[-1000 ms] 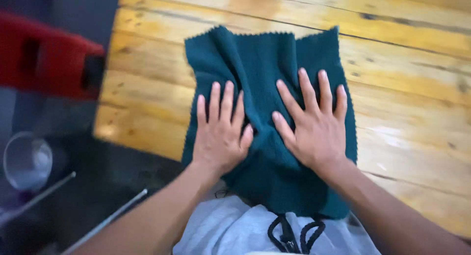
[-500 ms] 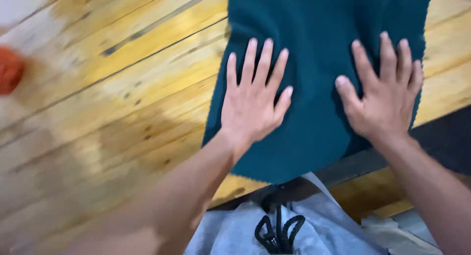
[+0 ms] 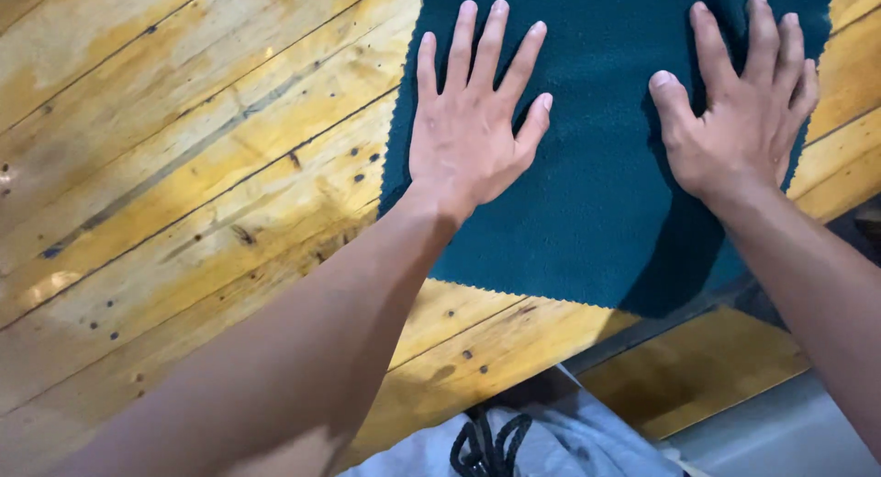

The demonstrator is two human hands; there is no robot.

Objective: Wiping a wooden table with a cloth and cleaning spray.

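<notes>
The teal cloth (image 3: 596, 192) lies flat on the wooden table (image 3: 184, 192), its zigzag-cut near edge just short of the table's front edge. The left hand (image 3: 468, 133) and right hand (image 3: 739, 110) press palm-down on it, fingers spread, well apart. Bare planks stretch wide to the left of the cloth.

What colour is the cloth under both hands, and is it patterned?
The cloth is plain dark teal with no pattern and a zigzag-cut edge; the head view shows it clearly.
</notes>
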